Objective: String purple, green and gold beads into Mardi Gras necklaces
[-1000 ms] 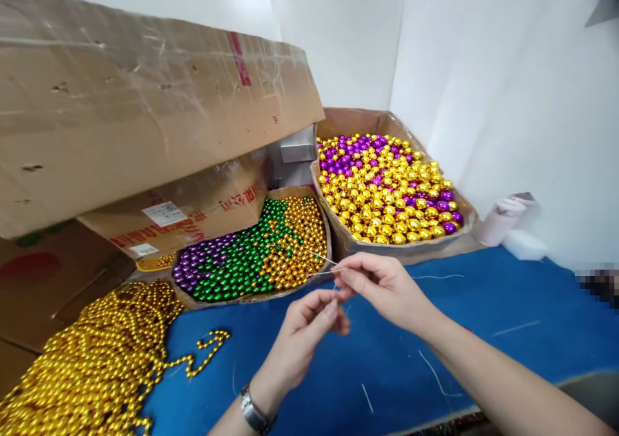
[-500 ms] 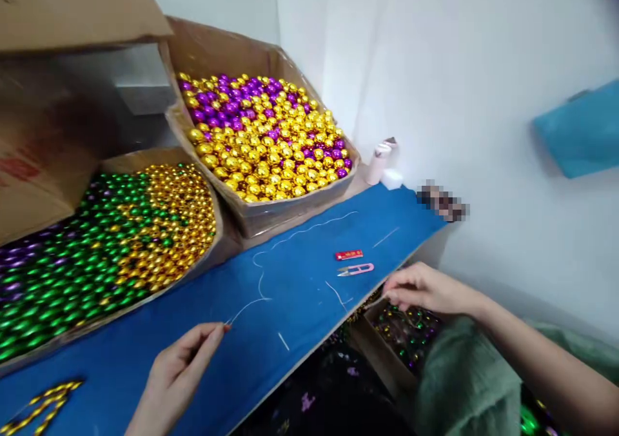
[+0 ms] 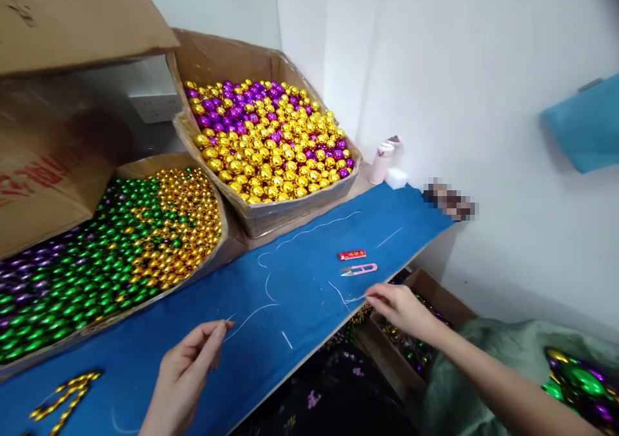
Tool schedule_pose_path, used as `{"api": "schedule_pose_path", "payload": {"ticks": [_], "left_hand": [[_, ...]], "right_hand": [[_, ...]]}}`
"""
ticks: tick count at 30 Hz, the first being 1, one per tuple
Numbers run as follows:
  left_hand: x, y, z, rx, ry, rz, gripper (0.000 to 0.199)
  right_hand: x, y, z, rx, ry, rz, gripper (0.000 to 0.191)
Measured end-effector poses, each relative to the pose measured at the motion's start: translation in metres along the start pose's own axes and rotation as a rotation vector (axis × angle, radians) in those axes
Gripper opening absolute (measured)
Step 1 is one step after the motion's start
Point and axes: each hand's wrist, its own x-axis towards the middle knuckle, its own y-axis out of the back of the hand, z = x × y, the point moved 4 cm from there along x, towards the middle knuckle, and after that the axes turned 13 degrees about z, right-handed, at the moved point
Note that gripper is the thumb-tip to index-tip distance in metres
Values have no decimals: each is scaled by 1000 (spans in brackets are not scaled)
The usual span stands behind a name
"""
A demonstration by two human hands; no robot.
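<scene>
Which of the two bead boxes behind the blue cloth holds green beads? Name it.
The left box, nearer the left hand: it shows green beads; the right box shows only purple and gold.

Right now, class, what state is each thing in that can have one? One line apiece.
Left hand: pinched shut on a fine thread.
Right hand: pinched shut on a white thread.
Long thread: lying in loose curves on the blue cloth.
Pink snips: lying unheld.
Red packet: lying unheld.
Gold bead strand: bent back on itself.
Gold and purple ball box: open, filled.
Green, gold and purple bead box: open, filled.
Pink bottle: upright.
</scene>
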Motion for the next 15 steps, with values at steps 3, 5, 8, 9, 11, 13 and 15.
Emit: {"api": "schedule_pose_path", "payload": {"ticks": [3,5,8,9,11,13,15], "left_hand": [[1,1,-3,-53,7,19,32],[1,1,-5,-65,18,19,32],[1,2,-10,-69,26,8,30],[1,3,-12,-72,26,4,29],[2,3,-15,-82,28,7,29],[2,4,-18,-103,36,30,29],[3,4,-20,-130,45,56,29]], "right_hand": [[15,-25,-20,-58,-15,43,21],[21,-39,-24,-99,-30,49,23],[23,-46,-25,-125,-40,45,22],[23,-46,-26,-117,-34,40,20],[23,-42,-33,-67,-8,28,16],[23,-40,-45,18,34,5,15],[25,-44,-63,116,79,-36,14]]}}
